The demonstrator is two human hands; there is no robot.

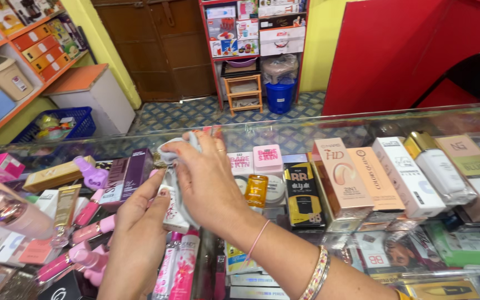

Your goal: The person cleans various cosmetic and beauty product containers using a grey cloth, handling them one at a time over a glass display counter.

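Note:
My right hand (pixel 209 180) reaches in from the lower right, with bangles and a pink thread on its wrist. It grips a pale grey cloth (pixel 172 149) and presses it over the top of a small white box (pixel 174 218). My left hand (pixel 137 233) comes up from below and holds that box from the left, fingers pointing up along its side. Both hands hover over a glass display counter (pixel 306 125) packed with cosmetics. The cloth and my right palm hide most of the box.
Upright cosmetic boxes (pixel 340 178) and a white bottle (pixel 443 172) stand to the right. Pink bottles (pixel 93 230) and a purple box (pixel 126 175) lie to the left. Beyond the counter are a blue basket (pixel 56 125), a wooden stool (pixel 244 91), a blue bucket (pixel 280 95) and stocked shelves (pixel 251 28).

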